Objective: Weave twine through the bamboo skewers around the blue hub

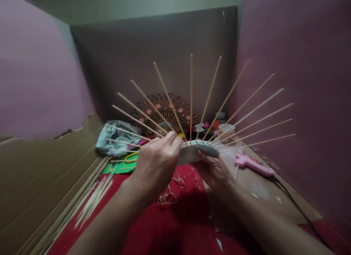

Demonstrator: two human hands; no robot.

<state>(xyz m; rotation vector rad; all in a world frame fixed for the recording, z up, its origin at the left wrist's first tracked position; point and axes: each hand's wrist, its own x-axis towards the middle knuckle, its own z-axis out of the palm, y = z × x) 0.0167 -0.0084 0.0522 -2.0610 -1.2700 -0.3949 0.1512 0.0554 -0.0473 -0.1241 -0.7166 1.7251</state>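
A pale half-round base (211,149) is held up in front of me, with several thin wooden sticks (191,98) fanning out from its curved rim. My right hand (216,171) grips the base from the lower right, thumb on its near face. At the rim's left part, my left hand (157,158) is closed with its fingers pinched among the stick bottoms; what they pinch is hidden. Light string (166,198) lies loose on the red cloth (175,225) below the base.
Behind stands a finished-looking brown fan piece (164,105) with pink flowers. A pink glue gun (255,165) with a black cord lies right, near a white cup (226,130). Loose sticks (94,202), a green sheet (120,167) and a crumpled pale cloth (116,136) are left.
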